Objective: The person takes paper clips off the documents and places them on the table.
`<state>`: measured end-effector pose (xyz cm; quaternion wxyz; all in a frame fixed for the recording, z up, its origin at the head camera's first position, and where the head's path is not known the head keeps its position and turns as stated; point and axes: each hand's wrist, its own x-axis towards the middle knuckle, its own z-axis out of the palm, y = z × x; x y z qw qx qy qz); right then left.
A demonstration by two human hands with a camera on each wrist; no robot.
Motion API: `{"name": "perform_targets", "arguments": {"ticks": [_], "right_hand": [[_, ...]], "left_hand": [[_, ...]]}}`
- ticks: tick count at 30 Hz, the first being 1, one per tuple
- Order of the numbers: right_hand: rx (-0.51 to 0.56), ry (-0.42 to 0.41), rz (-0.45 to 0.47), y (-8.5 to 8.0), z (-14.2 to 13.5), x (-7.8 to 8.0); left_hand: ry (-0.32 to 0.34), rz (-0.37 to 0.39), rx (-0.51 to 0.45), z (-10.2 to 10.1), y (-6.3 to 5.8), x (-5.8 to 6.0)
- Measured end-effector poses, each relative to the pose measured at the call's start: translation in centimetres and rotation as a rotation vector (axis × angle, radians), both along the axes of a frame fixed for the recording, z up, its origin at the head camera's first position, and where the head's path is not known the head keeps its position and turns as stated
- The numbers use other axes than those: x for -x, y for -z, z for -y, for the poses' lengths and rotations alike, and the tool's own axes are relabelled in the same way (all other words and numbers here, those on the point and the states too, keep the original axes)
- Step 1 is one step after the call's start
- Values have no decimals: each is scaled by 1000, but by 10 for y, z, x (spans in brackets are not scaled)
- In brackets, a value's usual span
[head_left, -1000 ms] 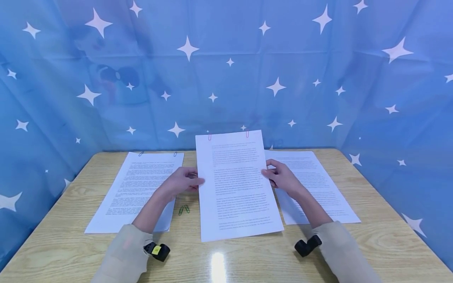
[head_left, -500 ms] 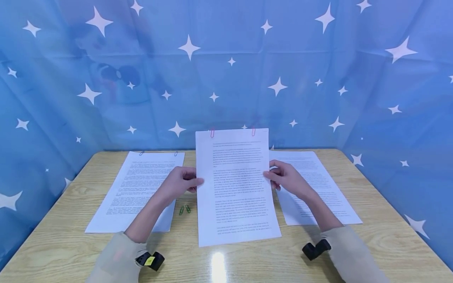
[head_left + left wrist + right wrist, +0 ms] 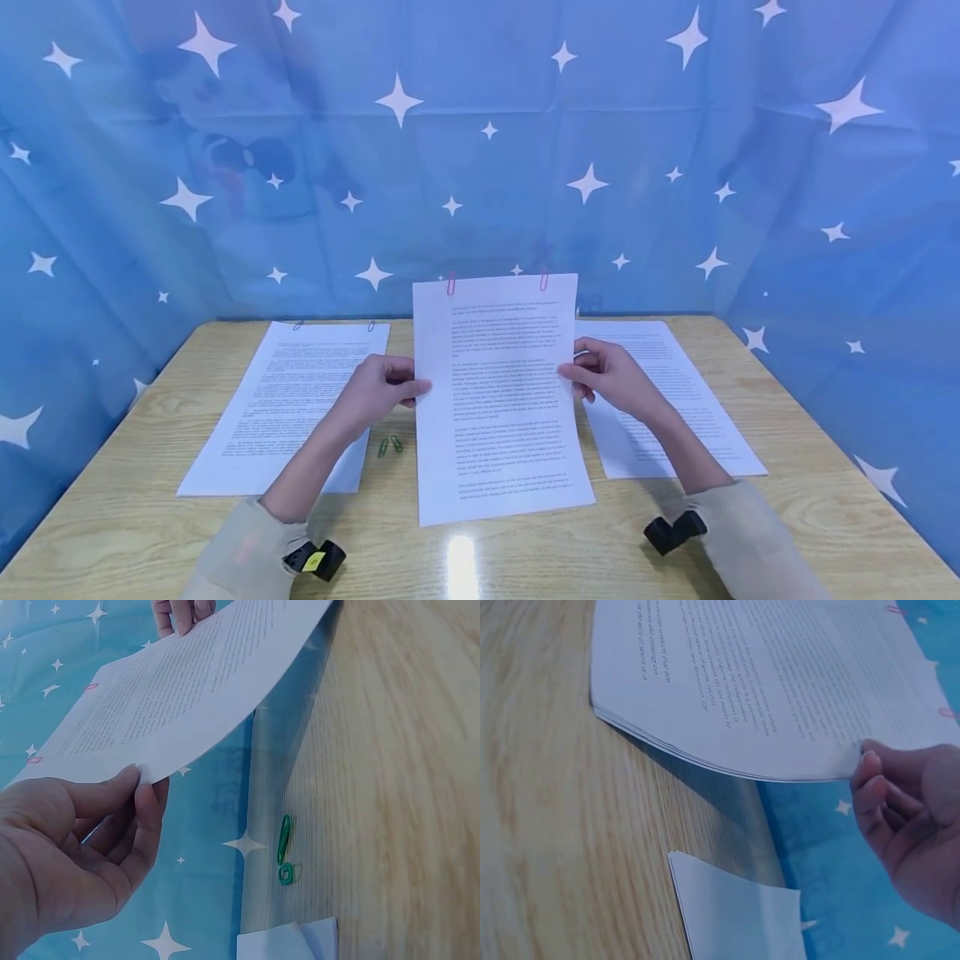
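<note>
Between both hands a stack of printed sheets (image 3: 502, 400) stands tilted up, facing the head camera. Two pink paper clips, one at the left (image 3: 451, 284) and one at the right (image 3: 544, 280), sit on its top edge. My left hand (image 3: 381, 390) pinches the left edge of the stack between thumb and fingers. On the opposite edge, my right hand (image 3: 611, 379) pinches it the same way. The right wrist view shows several layered sheets at the stack's lower edge (image 3: 682, 759), bowed close over the table.
A second printed stack (image 3: 292, 408) with two dark clips lies at the left of the wooden table (image 3: 525, 558). Another printed stack (image 3: 675, 408) lies at the right, partly behind the held one. Two green paper clips (image 3: 390, 447) lie left of centre. A starry blue curtain (image 3: 480, 167) hangs behind.
The held stack has turned to face the camera more squarely, its top right corner shifting right. Both forearms have moved slightly apart and nearer; the grip on the stack is unchanged.
</note>
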<state>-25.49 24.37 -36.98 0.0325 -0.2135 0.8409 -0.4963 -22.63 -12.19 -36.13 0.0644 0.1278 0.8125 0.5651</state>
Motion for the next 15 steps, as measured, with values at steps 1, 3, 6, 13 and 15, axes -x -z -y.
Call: {"name": "perform_targets", "arguments": {"ticks": [1, 3, 6, 13, 15], "right_hand": [[4, -6, 2, 0, 0, 0], [7, -14, 7, 1, 0, 0], [-10, -24, 8, 0, 0, 0], [-38, -37, 25, -2, 0, -1], [-36, -37, 27, -2, 0, -1]], "left_hand": [[-4, 1, -1, 0, 0, 0], [-9, -1, 1, 1, 1, -1], [-17, -8, 4, 1, 2, -2], [-19, -67, 30, 2, 0, -1], [-24, -86, 37, 2, -1, -1]]}}
